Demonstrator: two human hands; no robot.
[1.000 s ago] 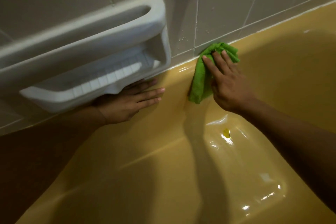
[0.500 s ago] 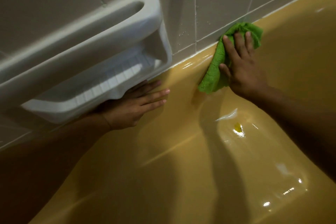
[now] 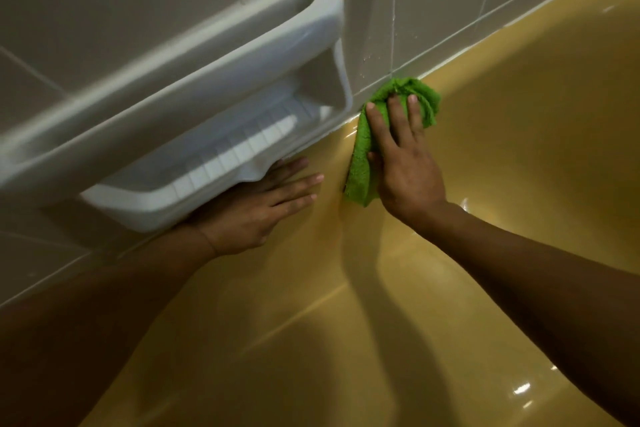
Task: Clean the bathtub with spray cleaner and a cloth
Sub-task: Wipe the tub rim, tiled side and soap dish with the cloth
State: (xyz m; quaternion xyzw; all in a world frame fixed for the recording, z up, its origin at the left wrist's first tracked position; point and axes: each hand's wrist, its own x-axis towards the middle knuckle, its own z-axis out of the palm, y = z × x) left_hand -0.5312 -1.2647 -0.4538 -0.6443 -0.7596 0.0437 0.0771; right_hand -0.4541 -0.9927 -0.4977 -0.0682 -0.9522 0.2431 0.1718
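bathtub (image 3: 519, 156) rim looks slick: right hand (image 3: 405, 166) presses green cloth (image 3: 362, 152), fingers straight; left hand (image 3: 252, 211), flat and empty under soap dish (image 3: 207, 121), could slide if leaned on.

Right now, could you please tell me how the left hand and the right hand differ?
The right hand presses the green cloth on the bathtub rim; the left hand holds nothing. The left hand lies partly under the white soap dish; the right hand is clear of it. Both rest flat, fingers straight.
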